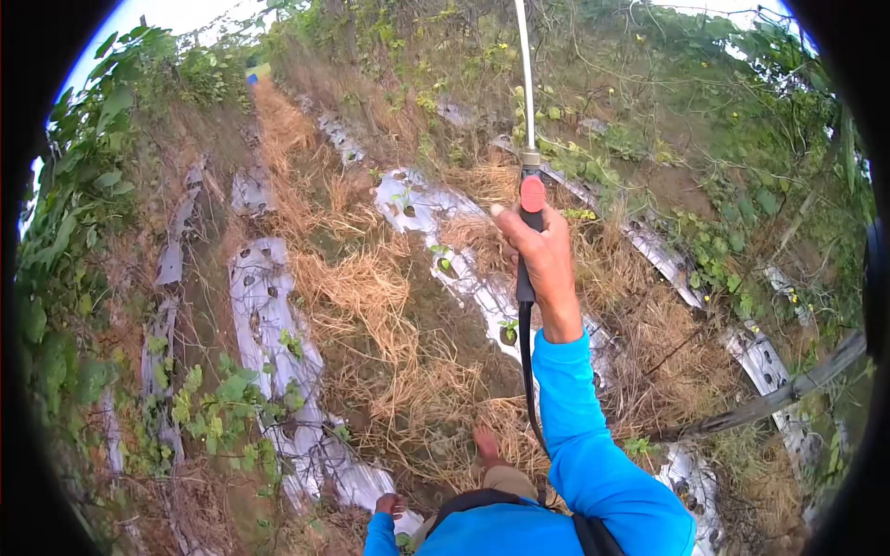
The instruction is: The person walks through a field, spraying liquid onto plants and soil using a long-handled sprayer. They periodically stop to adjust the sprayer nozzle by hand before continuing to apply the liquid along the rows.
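The fingers of the right hand (547, 264) are clamped round a black handle (526, 285), right of the frame's centre, with the thumb (519, 233) laid across it and its tip out to the left. A red part (532, 193) sits just above the grip, seemingly a button or lever, with no finger pressing it as far as can be seen. From a metal collar (530, 157), a thin tube (526, 79) runs up and out through the top edge, so its tip and any spray are out of view. A black hose (527, 366) drops from the handle beside the blue sleeve (575, 408).

At the bottom, the left hand (390, 505) hangs with its fingers curled; whether they hold anything I cannot tell.

A firm grip and a level wrist should steady so long a tube, and the hose would do best with slack, clear of the grey pole (797, 389) at lower right. The bare foot (486, 445) is by the straw (366, 296), sensible footing between the holed plastic sheets (264, 278); the small seedling (509, 332) near the centre deserves room.
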